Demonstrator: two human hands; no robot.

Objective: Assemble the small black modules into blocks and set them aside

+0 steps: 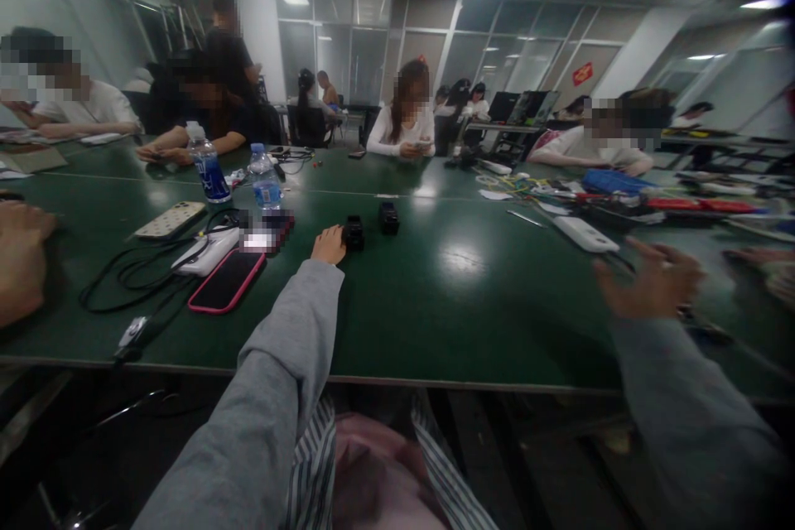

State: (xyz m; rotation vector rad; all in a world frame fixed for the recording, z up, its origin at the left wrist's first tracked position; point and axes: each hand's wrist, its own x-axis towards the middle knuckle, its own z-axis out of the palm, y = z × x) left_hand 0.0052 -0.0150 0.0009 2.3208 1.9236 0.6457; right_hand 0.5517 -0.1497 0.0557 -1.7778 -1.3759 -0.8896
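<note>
My left hand (329, 246) reaches out over the green table, its fingers curled against the left side of a small black boxy device (354, 233). The fingertips are partly hidden behind that device. Just to its right stands a second, similar black device (388, 218), apart from my hand. On the right, my right hand (655, 277) is raised over the table, slightly blurred, its fingers spread and nothing visible in them. Closest to it is a white power strip (585, 233) lying beyond the fingers.
A pink-rimmed phone (227, 281), a patterned phone (170, 219), a white power bank (208, 250) and black cables lie left. Two bottles, one blue-labelled (209, 170) and one clear (266, 182), stand behind them. Tangled wires and a blue pouch (614, 181) lie right. Other people sit around.
</note>
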